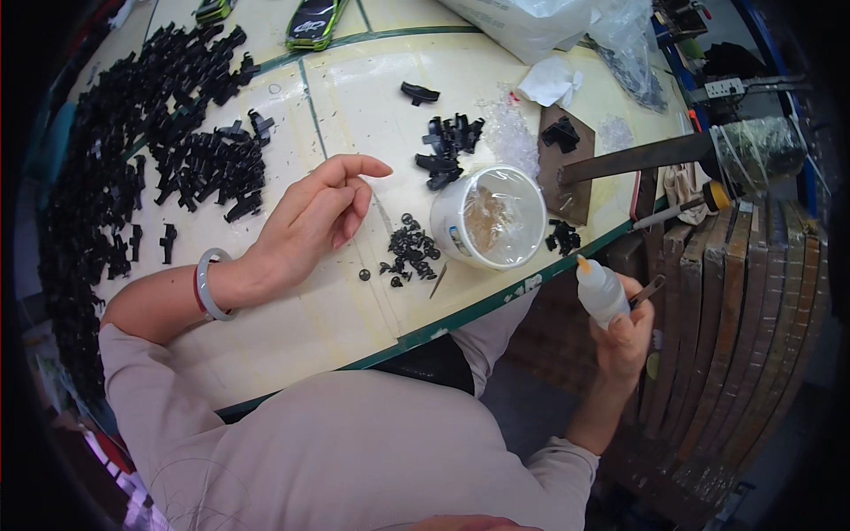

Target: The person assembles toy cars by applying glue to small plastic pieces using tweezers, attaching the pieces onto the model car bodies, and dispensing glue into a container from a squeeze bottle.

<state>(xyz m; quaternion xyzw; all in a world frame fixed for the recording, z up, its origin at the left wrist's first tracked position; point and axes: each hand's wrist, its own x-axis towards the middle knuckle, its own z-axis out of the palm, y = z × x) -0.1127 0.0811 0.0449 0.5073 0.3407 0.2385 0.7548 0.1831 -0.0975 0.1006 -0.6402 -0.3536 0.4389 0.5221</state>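
My left hand (323, 205) hovers over the table, its index finger stretched out and the other fingers loosely curled, with nothing visible in them. Small black round parts (412, 250) lie in a loose pile beside it. Off the table's right front edge, my right hand (624, 336) grips a translucent squeeze bottle (602, 296) with an orange tip. A narrow metal tool (651, 290), its kind unclear, also sticks out of that hand. Between my hands stands a white tub (452, 217) lined with clear plastic. A thin metal pin (438, 280) rests near its base.
Black plastic parts (208, 168) are heaped on the left. More black parts (452, 142) lie behind the tub. A metal bar (637, 157) reaches over a brown plate (575, 199) at the right. Green toy cars (314, 22) and a plastic bag (540, 22) sit at the back.
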